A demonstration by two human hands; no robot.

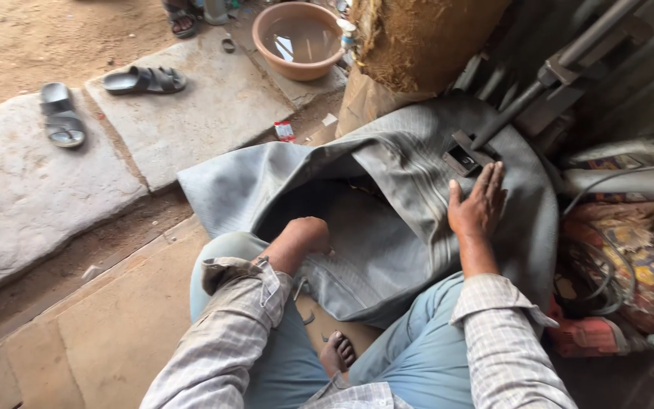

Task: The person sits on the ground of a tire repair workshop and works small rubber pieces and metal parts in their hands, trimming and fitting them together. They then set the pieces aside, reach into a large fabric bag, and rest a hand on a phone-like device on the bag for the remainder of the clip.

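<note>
Seated on the floor with a big grey rubber inner tube (387, 227) draped over the lap. Right hand (478, 206) flat on the tube, fingers spread, just below a metal clamp foot (463, 157). Left hand (306, 236) tucked into the tube's fold, fingers hidden, grip unclear.

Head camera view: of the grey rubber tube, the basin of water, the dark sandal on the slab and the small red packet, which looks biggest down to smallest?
1. Grey rubber tube, by far the largest, though nearest the camera.
2. Basin of water.
3. Dark sandal, somewhat smaller than the basin.
4. Red packet, smallest.
</note>
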